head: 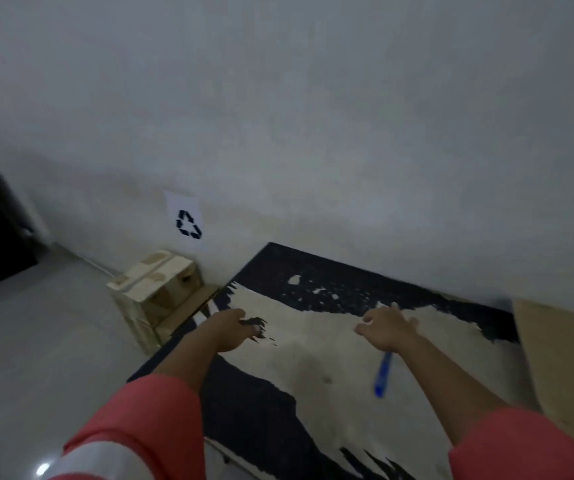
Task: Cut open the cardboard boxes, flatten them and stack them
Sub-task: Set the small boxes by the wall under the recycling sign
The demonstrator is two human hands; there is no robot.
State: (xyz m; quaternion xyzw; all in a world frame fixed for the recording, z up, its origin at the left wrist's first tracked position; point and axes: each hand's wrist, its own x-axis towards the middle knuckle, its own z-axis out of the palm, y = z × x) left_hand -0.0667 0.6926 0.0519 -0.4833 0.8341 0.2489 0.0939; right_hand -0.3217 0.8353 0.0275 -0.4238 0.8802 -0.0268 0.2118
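On the floor beside the counter [313, 362] sit the cardboard boxes [155, 292]; right grip [386, 327] spread empty, left grip [231, 327] unclear, and the right forearm could sweep the blue tool [382, 374] off.

Pale tan cardboard box [155, 292] at 8 o'clock in view, upright on grey floor [53, 341], top flaps shut, centre seam, round patches on top. Flat tan cardboard sheet [562, 362] at 4 o'clock, cut off by frame edge. Slim blue stick-shaped tool [381, 377], cutter or pen unclear, at 5 o'clock, lying on worn black-and-cream tabletop [313, 358], upper end hidden.
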